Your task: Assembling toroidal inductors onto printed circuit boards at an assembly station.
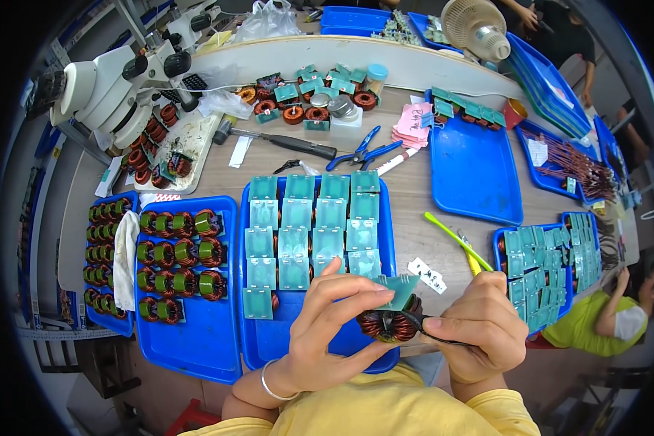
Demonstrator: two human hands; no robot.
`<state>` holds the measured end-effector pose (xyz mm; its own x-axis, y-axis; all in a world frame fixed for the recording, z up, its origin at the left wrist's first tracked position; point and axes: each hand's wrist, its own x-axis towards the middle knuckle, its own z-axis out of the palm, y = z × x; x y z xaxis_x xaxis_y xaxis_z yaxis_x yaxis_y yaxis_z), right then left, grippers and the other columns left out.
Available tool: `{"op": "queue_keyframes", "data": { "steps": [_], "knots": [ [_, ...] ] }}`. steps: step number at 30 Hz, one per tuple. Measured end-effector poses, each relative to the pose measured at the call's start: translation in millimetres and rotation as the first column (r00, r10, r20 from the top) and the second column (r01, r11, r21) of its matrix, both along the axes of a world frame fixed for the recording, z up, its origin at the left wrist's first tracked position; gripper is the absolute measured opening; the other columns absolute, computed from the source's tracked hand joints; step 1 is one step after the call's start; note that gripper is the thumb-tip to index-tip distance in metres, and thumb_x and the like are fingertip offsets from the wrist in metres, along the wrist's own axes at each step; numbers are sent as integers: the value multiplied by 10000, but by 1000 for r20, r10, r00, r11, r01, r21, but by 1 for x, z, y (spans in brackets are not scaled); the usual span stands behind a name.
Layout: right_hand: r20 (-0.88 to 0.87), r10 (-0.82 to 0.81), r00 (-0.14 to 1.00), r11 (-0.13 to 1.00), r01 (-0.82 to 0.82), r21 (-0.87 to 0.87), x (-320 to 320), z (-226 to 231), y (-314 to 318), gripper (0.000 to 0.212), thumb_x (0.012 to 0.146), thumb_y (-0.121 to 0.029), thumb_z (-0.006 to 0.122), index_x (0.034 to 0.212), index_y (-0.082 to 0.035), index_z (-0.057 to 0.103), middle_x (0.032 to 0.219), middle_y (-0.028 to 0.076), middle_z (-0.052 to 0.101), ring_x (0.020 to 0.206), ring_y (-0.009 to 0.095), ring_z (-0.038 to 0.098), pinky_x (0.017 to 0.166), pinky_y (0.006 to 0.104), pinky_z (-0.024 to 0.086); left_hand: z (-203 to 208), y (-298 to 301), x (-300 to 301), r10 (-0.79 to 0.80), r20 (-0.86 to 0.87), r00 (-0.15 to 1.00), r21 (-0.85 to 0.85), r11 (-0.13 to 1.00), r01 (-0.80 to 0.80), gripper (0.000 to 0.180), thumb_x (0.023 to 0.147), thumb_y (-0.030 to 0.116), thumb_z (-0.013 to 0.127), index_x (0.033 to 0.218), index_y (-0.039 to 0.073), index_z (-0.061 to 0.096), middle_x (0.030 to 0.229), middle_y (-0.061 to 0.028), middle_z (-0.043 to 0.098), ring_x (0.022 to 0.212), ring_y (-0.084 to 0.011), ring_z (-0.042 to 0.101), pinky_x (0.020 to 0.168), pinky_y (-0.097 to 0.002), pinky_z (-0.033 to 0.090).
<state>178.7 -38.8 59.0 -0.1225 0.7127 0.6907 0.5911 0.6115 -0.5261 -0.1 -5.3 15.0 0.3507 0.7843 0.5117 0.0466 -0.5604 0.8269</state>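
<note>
My left hand (316, 338) holds a copper-wound toroidal coil (385, 327) just in front of my body, above the near edge of the middle tray. A small green circuit board (401, 291) stands tilted on top of the coil, steadied by my left fingertips. Pinched in my right hand (487, 330) is a thin black tool (439, 337). Its curved end touches the coil's right side below the board; its exact kind is unclear. Beyond my left hand, the blue tray (261, 345) bears rows of coils topped with green boards.
Blue trays (189, 349) of coils stand at the left, another tray (538, 327) at the right. A blue tray (479, 182) lies farther back. Blue-handled pliers (363, 152), a hammer (291, 144) and a green stick (454, 238) lie on the table. A microscope (109, 94) stands back left.
</note>
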Motion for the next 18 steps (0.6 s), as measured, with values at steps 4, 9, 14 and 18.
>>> {"op": "queue_keyframes", "data": {
  "steps": [4, 9, 14, 18],
  "knots": [
    [-21, 16, 1000, 999, -17, -33, 1, 2, -2, 273, 553, -4, 729, 815, -74, 692, 658, -12, 580, 556, 136, 537, 597, 254, 373, 0, 0, 0, -6, 1, 1000, 1, 1000, 6, 543, 569, 57, 798, 1073, 40, 596, 1045, -72, 557, 963, -211, 565, 1003, -474, 288],
    [-13, -21, 1000, 1000, 21, 0, 1, -1, 1, 274, 545, -24, 745, 810, -69, 691, 654, -11, 578, 549, 139, 525, 590, 256, 376, 1, 0, 0, -16, -4, 1000, -6, 1000, 16, 544, 572, 64, 799, 1076, 39, 596, 1042, -73, 556, 962, -211, 565, 998, -475, 296],
    [-33, 10, 999, 1000, -10, -17, 0, 0, 0, 278, 544, -14, 747, 811, -67, 690, 660, -7, 585, 549, 140, 526, 592, 256, 379, 0, 1, 0, -8, -10, 1000, -10, 1000, 8, 541, 571, 73, 802, 1071, 32, 600, 1038, -78, 553, 958, -214, 565, 993, -475, 301],
    [-36, 24, 999, 999, -25, -35, 1, 0, -1, 281, 544, -12, 747, 814, -66, 689, 665, -3, 591, 554, 142, 530, 595, 256, 382, 0, 1, 0, -2, -7, 1000, -3, 1000, 2, 543, 568, 83, 807, 1069, 29, 602, 1032, -82, 553, 953, -219, 564, 990, -478, 304]
  ]
}}
